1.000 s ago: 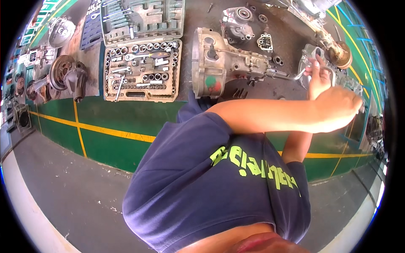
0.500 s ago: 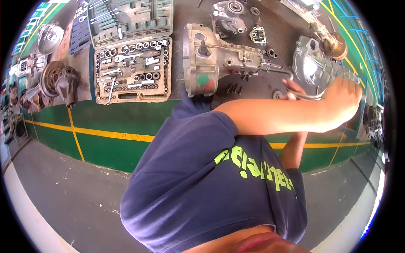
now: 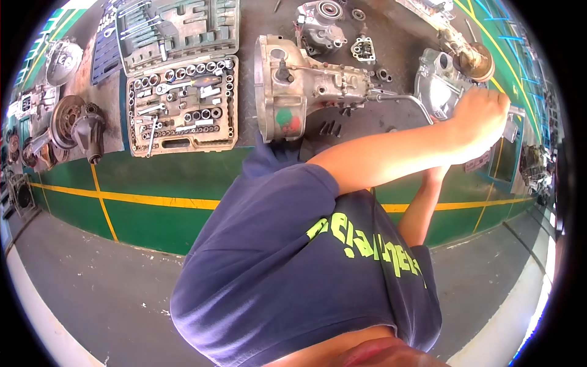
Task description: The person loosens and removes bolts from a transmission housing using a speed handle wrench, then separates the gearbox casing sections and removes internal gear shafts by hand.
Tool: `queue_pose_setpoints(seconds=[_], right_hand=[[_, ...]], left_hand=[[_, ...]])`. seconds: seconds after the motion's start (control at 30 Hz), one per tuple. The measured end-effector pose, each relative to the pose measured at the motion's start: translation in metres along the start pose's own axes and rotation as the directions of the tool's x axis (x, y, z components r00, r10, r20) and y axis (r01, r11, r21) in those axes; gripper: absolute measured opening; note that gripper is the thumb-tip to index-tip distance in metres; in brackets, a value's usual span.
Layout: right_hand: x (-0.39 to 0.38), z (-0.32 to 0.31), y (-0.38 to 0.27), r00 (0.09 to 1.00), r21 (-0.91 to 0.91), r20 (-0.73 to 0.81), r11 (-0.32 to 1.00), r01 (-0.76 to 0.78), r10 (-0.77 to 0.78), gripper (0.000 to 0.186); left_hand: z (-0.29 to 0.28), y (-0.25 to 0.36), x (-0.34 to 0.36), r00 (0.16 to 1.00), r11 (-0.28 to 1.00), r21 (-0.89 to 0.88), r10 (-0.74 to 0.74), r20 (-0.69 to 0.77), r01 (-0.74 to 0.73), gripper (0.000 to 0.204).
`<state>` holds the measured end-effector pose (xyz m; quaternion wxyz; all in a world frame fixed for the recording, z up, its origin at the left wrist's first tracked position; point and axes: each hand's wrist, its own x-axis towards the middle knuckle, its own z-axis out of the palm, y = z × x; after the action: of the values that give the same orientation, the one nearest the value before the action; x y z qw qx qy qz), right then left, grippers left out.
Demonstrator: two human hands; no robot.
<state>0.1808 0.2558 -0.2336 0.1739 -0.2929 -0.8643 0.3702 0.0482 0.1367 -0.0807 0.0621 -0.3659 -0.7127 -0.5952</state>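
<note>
My left arm reaches across to the right, and my left hand is closed in a fist at the bench's right end. A bent metal rod runs from the shaft end of a gearbox and passes behind my left forearm toward that fist. Its far end is hidden. My right hand shows only at the wrist, below my left forearm; its fingers are covered. The gearbox lies on its side, with red and green paint marks on its housing. Beside the fist stands a grey metal casing.
An open socket set lies left of the gearbox. Behind the gearbox are a casing with a bearing and a small valve-like part. A hub assembly sits far left; an axle with a round drum lies at the back right.
My left fist has moved slightly up and left. My right hand, whose fingers showed near the rod, is now behind my left forearm. The whole view has shifted a little.
</note>
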Motion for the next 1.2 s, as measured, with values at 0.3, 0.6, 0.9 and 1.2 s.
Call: queue_pose_setpoints(seconds=[0.3, 0.6, 0.9, 1.2], right_hand=[[-0.016, 0.056, -0.152, 0.986, 0.118, 0.161, 0.993, 0.022, -0.041, 0.033], [0.039, -0.002, -0.068, 0.997, -0.189, 0.051, 0.981, -0.04, 0.05, 0.04], [-0.023, 0.017, -0.097, 0.99, 0.882, 0.06, 0.457, -0.114, 0.131, 0.021], [0.091, 0.078, -0.109, 0.886, 0.853, 0.422, 0.414, -0.318, -0.19, 0.041]], left_hand=[[0.015, 0.034, -0.041, 0.949, 0.987, 0.07, 0.118, 0.292, -0.144, 0.026], [-0.019, 0.028, -0.004, 0.988, 0.848, -0.512, -0.081, 0.132, 0.139, 0.034], [-0.011, 0.019, 0.046, 0.985, 0.942, -0.292, -0.175, 0.003, 0.168, 0.038], [0.032, 0.03, 0.034, 0.869, 0.977, -0.214, 0.088, 0.488, 0.022, 0.045]])
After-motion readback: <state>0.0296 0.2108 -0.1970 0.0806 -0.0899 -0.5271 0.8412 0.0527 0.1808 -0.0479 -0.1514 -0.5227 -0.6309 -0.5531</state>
